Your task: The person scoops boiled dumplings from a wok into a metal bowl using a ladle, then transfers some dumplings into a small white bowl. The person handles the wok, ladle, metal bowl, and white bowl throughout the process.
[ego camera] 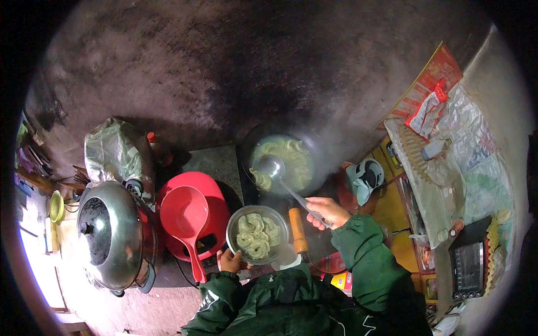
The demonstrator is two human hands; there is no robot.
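Observation:
My right hand (329,212) grips the handle of a metal ladle (271,167), whose bowl is over the wok (248,145). Dumplings (296,159) float in the cloudy liquid there, and one dumpling (261,179) shows at the ladle's left edge. Whether it lies in the ladle or beside it I cannot tell. Steam drifts off to the right. At the near side, my left hand (230,261) holds the rim of a round metal bowl (287,230) with several dumplings (256,237) in it. The wok's wooden handle (298,230) points towards me, just right of the bowl.
Left of the bowl, a red plastic dipper (185,210) rests on a red basin-like object (216,201). A large lidded steel pot (115,235) stands further left. A dark slab (214,161) lies behind. On the right are a cluttered shelf (433,201) and a white-grey container (365,176).

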